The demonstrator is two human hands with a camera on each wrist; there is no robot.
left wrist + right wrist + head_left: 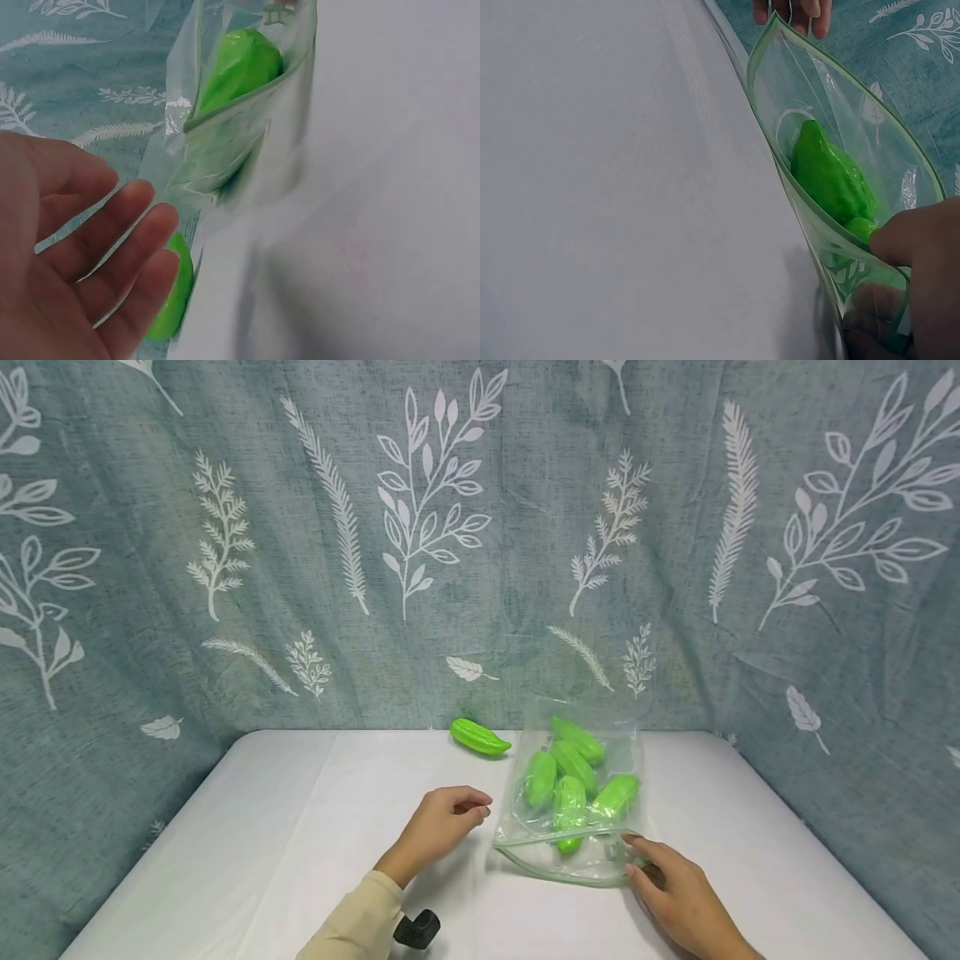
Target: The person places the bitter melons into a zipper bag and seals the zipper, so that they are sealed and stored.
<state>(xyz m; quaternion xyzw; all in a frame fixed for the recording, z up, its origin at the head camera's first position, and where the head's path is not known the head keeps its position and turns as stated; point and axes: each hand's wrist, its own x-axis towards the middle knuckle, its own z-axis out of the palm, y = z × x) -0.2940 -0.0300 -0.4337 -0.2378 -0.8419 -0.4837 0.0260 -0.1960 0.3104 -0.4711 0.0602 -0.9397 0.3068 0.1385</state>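
A clear zip bag (525, 817) lies on the white table, its green-edged mouth toward me and gaping. Several bright green bitter melons (573, 768) are inside; one (829, 176) shows close to the mouth in the right wrist view. My right hand (678, 893) pinches the right end of the bag's mouth between thumb and fingers. Left of the bag, apart from it, my left hand (442, 822) hovers with loosely bent fingers and nothing in them. Another bitter melon (480, 737) lies outside the bag at the table's back edge, partly hidden behind fingers in the left wrist view.
A grey-green curtain (420, 652) with white leaf prints hangs behind and beside the white table (300, 827). Below the left sleeve (360, 918) a small black device (417, 930) shows at the wrist.
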